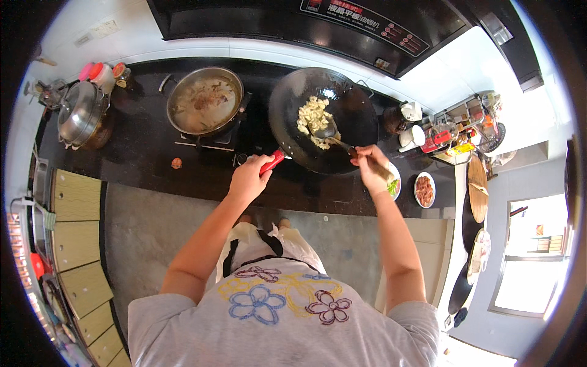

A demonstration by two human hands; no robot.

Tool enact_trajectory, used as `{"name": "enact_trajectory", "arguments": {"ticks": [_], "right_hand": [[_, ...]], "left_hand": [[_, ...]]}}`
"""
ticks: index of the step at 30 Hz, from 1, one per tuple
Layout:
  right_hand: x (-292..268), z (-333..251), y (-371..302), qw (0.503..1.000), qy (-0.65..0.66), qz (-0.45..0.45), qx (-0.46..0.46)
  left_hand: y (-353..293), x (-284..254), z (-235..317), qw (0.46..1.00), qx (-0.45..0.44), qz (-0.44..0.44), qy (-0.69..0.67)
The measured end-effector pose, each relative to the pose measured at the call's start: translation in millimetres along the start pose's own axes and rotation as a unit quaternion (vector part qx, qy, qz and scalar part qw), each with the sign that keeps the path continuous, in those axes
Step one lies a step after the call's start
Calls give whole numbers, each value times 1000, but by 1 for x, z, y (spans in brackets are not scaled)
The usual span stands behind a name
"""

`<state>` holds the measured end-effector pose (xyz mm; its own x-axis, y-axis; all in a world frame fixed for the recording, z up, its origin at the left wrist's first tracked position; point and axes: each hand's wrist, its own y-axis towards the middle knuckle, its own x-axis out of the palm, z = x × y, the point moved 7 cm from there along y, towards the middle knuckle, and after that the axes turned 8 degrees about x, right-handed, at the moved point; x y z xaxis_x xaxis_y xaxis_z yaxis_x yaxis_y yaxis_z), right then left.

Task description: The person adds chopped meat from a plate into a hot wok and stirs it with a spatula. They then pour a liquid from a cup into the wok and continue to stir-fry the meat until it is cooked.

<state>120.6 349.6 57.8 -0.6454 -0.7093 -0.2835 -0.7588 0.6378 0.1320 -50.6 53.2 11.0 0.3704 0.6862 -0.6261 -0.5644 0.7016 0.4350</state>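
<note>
My left hand [249,178] is wrapped round the red handle [273,161] of a large black wok [356,119]. In the wok lie pale yellow lumps that look like scrambled egg [313,112], gathered left of its middle. My right hand [371,170] grips the handle of a cooking spatula [328,131] at the wok's right front rim. The spatula's metal head rests among the lower lumps, and its shaft slants down toward my right hand. Partly hidden behind my right wrist is a plate of chopped green food [393,185].
A pan of cloudy broth [205,101] sits on the left burner. Far left stand a lidded steel pot [84,116] and several jars. A plate of sliced meat [424,189] is at the right, below white cups [412,138] and a condiment rack [455,131]. A range hood [257,21] overhangs the back.
</note>
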Motion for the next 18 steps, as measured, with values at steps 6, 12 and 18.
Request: {"name": "enact_trajectory", "arguments": {"ticks": [6,12,18], "right_hand": [[-2,-131,44,989,-80,-12,122],[19,-106,50,983,-157,22,94],[12,-81,73,990,6,140,-1]], "left_hand": [[-3,2,-8,999,-31,-12,-10],[-2,2,-4,998,-62,-29,-7],[-5,2,-6,999,-49,-23,-5]]}}
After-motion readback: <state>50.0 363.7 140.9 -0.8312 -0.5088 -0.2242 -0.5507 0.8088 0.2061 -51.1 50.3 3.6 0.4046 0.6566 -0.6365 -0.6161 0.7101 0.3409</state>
